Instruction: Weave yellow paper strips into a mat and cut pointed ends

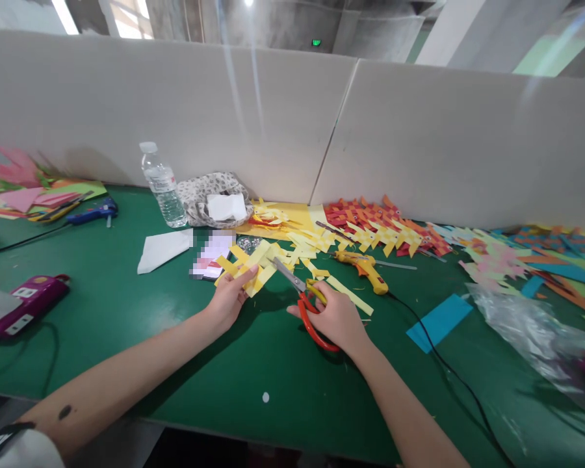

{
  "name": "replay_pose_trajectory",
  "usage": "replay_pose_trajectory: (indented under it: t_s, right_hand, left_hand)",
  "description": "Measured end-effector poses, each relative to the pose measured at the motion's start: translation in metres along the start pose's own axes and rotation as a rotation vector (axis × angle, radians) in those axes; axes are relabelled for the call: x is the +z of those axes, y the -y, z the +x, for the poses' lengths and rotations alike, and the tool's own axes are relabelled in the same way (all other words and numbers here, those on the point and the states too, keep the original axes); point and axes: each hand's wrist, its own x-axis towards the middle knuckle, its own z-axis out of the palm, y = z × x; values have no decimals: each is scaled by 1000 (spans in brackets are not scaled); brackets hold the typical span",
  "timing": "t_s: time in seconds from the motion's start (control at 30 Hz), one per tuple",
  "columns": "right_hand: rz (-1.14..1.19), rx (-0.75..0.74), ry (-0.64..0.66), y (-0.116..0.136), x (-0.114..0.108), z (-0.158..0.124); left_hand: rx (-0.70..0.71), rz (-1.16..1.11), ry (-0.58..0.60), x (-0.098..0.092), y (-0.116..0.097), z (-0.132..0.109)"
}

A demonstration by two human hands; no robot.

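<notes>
My left hand point(230, 296) pinches a woven piece of yellow paper strips point(253, 263) lifted just off the green table point(127, 305). My right hand point(334, 317) grips red-handled scissors point(302, 296), fingers through the loops. The metal blades point up-left toward the woven piece and end close to its right edge. A long yellow strip point(348, 294) lies beside my right hand.
A yellow glue gun point(365, 268) with a black cord lies right of the scissors. Behind are a water bottle point(163, 185), a patterned pouch point(217, 197), a white paper point(163, 250), piles of woven paper pieces point(385, 224), a blue glue gun point(93, 212), a purple device point(22, 304), a blue sheet point(439, 322) and plastic wrap point(536, 338).
</notes>
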Motion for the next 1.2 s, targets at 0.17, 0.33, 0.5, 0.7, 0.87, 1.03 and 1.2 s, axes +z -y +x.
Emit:
replay_pose_trajectory:
  t_s: [0.17,0.33,0.5,0.7,0.87,1.03,1.2]
  right_hand:
    - [364,107,-140,2,0,5]
    - [740,129,-156,1,-1,7]
    - [806,104,-49,1,-3,7]
    - [774,141,-178,-5,-1,11]
    - [753,208,-350,-11,-3,12]
    - [776,255,-413,-11,-5,12]
    - [720,212,-442,-4,-6,11]
  left_hand:
    - [13,135,50,1,6,-3]
    - [41,364,178,2,15,-11]
    - [-17,479,242,9,17,-18]
    - [-33,492,280,6,17,-10]
    - [-79,449,281,2,17,-6]
    - [-93,377,297,4,13,-9]
    - [-103,367,227,2,16,-9]
